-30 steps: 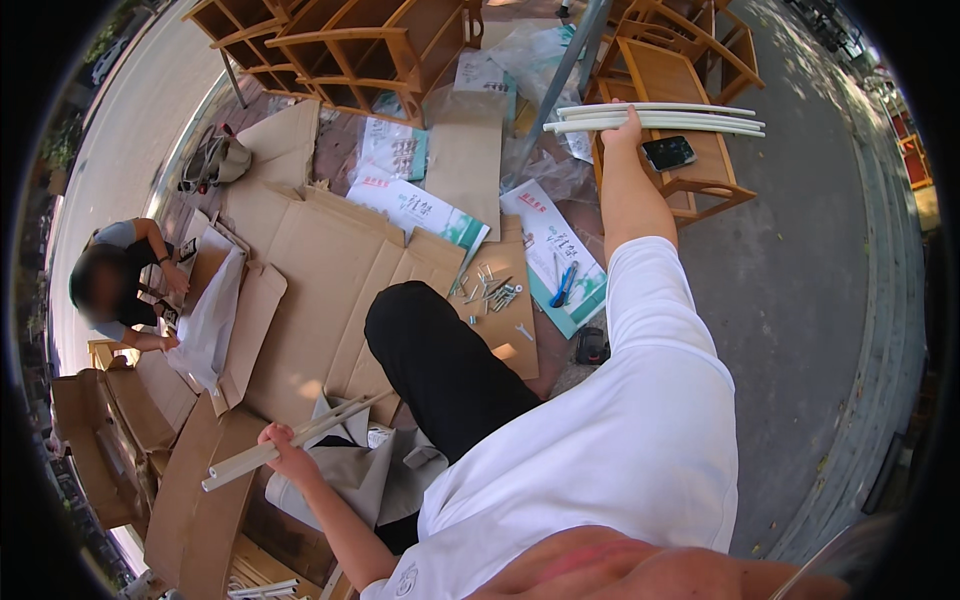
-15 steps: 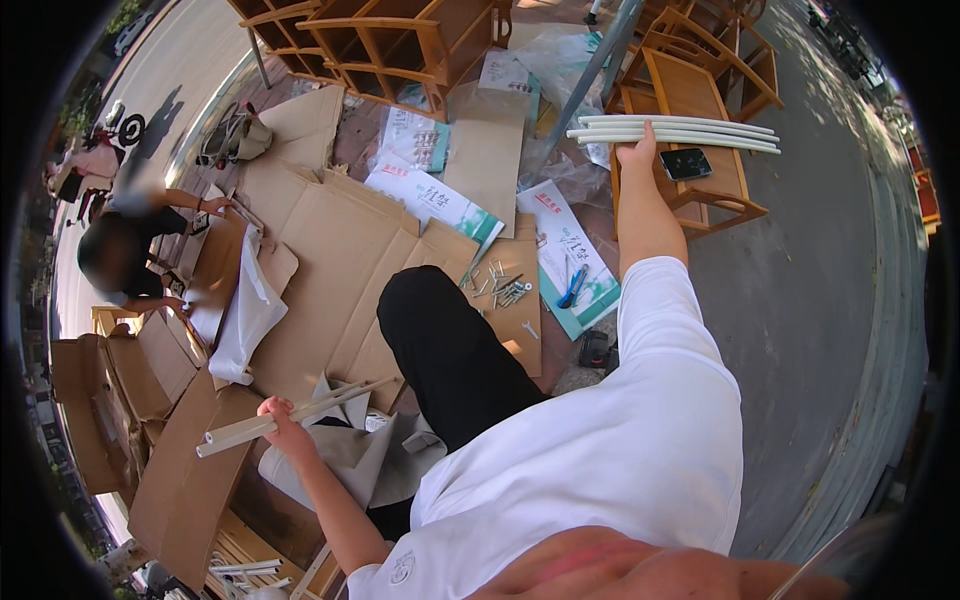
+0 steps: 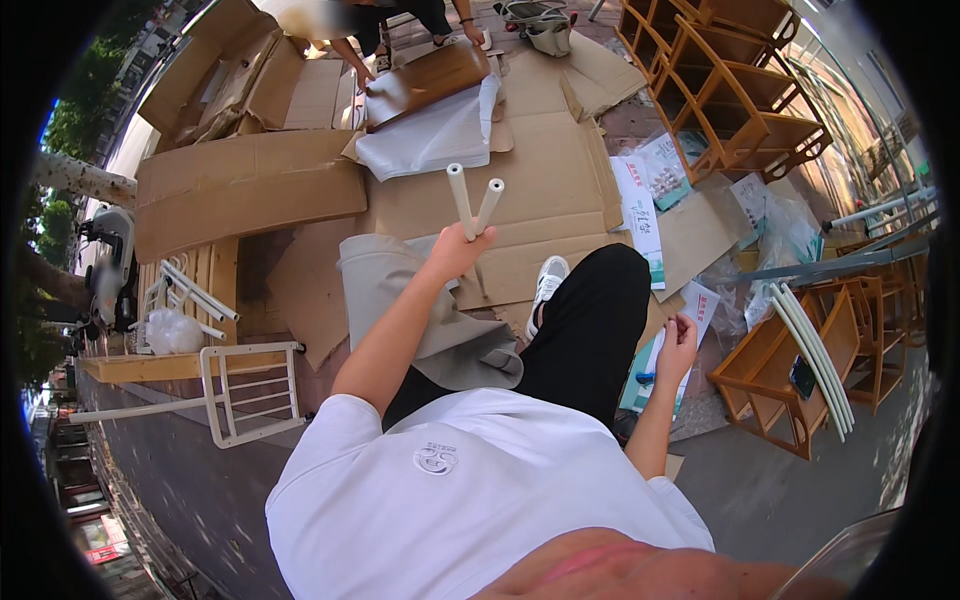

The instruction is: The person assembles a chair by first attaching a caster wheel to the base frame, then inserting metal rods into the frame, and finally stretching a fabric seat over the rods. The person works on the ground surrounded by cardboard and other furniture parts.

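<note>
My left hand (image 3: 460,252) is closed around two white tubes (image 3: 487,205), held upright with their open ends spread apart above the fist. Below it, a grey sheet (image 3: 385,300) is draped near my leg. On my right, my right hand (image 3: 677,347) hovers with loosely curled fingers and no visible thing in them. Beneath it are a white and green printed sheet (image 3: 700,305) and a blue utility knife (image 3: 645,378). Farther right, several white tubes (image 3: 812,360) lie across a wooden rack (image 3: 755,385), beside a black phone (image 3: 802,377).
Flattened cardboard (image 3: 540,150) covers the ground ahead. At the far side a co-worker's hands (image 3: 470,32) hold a brown panel (image 3: 430,85) over white wrapping (image 3: 430,138). Wooden racks (image 3: 740,110) stand far right. A white metal frame (image 3: 250,395) is at left, near a wooden bench (image 3: 180,368).
My view has swung left. My right hand has let go of several white tubes, which now rest on the wooden rack, and has drawn back. My left hand still grips its tubes, now upright.
</note>
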`<move>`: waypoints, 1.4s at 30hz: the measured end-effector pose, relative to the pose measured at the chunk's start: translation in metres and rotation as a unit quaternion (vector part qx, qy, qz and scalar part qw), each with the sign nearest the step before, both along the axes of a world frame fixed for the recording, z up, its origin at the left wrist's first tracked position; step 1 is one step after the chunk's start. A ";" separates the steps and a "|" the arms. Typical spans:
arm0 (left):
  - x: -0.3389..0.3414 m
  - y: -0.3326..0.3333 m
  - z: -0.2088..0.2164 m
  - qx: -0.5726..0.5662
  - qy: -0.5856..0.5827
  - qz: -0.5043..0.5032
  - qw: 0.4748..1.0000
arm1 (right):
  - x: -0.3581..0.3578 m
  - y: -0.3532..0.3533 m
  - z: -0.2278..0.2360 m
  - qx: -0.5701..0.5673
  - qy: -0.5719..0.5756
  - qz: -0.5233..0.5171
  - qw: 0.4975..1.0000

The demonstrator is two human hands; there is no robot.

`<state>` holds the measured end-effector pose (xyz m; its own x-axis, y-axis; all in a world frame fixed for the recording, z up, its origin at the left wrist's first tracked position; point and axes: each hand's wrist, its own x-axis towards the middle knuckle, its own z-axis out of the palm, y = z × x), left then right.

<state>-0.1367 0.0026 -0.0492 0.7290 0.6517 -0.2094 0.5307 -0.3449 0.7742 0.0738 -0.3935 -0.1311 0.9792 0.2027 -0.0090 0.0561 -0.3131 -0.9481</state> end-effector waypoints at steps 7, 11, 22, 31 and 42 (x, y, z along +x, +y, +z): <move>0.002 -0.039 0.027 -0.017 -0.001 -0.220 0.975 | -0.059 0.174 0.142 0.013 -0.120 0.430 0.895; -0.022 -0.037 -0.011 0.037 -0.106 -0.228 0.967 | -0.078 0.243 0.111 0.016 -0.088 0.630 0.771; -0.167 -0.037 0.038 0.204 0.115 -0.213 0.949 | -0.091 0.288 0.091 0.095 -0.049 0.544 0.833; -0.189 -0.099 0.007 0.318 0.179 -0.220 0.905 | -0.092 0.300 0.074 0.180 0.067 0.490 0.850; -0.097 -0.106 -0.061 0.314 0.362 -0.216 0.851 | -0.070 0.299 0.066 0.304 0.079 0.398 0.862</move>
